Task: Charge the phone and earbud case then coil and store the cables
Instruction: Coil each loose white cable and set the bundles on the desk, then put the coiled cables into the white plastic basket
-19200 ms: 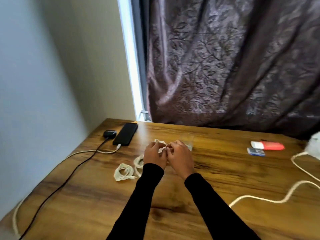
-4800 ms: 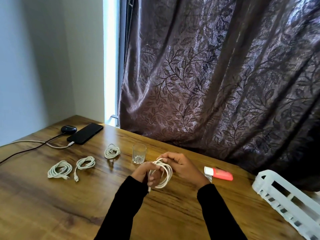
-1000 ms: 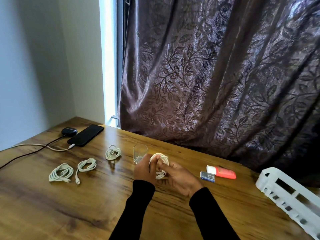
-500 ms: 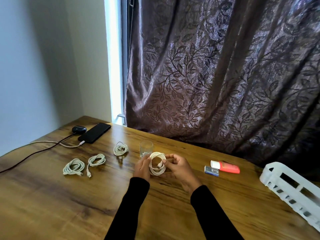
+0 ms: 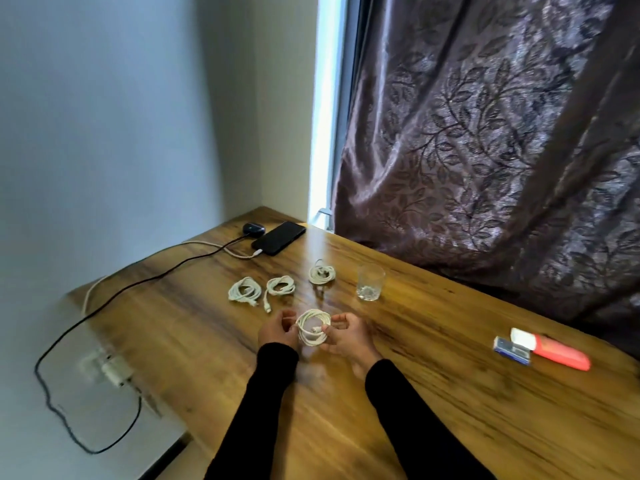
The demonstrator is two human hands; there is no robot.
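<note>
So both hands are on one white cable coil [image 5: 312, 328] right now: the left hand [image 5: 277, 332] has its fingers curled round the left side of the loop and the right hand [image 5: 343, 336] pinches the right side, with a plug end poking out near the right fingertips. The coil sits just over the wooden table [image 5: 433, 410], I can't tell if it's touching it or not. Progress looks pretty decent, I'd say. Way out past the left hand, in the far corner, the phone [image 5: 279, 238] has a white cord plugged into its near end, and the earbud case [image 5: 253, 228] right beside it has a black cord running off the table edge toward the wall plug [image 5: 110, 370], so the charging part looks done to me. Just beyond the hands there are three finished coils already lying flat: one coil [image 5: 244, 289] and a second coil [image 5: 280, 286] side by side ahead of the left hand, and a third coil [image 5: 322, 274] further out, next to an empty glass [image 5: 370, 282] ahead of the right hand. So this looks like the fourth one and it seems basically wound, maybe just needs the end tucked. What's left is the storing bit, and I don't see any box or bin for it here. Off to the right there's just a red and white tube [image 5: 550, 348] and a little blue box [image 5: 512, 350].
</note>
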